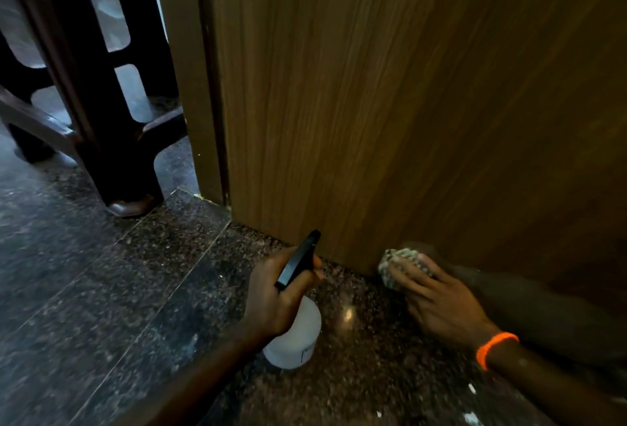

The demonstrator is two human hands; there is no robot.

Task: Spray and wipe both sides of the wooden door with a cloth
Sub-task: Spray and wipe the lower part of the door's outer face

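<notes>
two hands low in view, near the bottom edge of the wooden door (407, 103). door fills the upper right of the frame, brown vertical grain, its lower edge just above the floor (101, 290). a door frame post (190, 86) stands at its left side.

left hand (278, 293) grips a spray bottle (295, 334): fingers curled round the neck, the black trigger head (298, 261) sticking up and angled toward the door's lower edge. bottle body white and rounded, below the hand; cannot tell if its base touches the floor. nozzle tip near the door but apart from it.

right hand (437, 300) lies over a bunched cloth (400, 264), fingers stretched forward across it and only slightly bent, pressing it at the foot of the door where door meets floor. cloth is pale, greenish-grey, speckled, a bit blurred; it bulges out past the fingertips on the left. whether it touches the door face or only the bottom edge cannot be told. an orange band (495, 347) circles the right wrist. a dark shadow of the arm falls on the door beside the hand.

floor is dark polished speckled stone, laid in large slabs with thin joints running diagonally; a small bright glint of light sits between the two hands. a few pale specks lie on the floor at lower right.

upper left: dark wooden furniture legs (112, 120) with crossbars, standing on the floor beyond the door frame post, well apart from both hands.
</notes>
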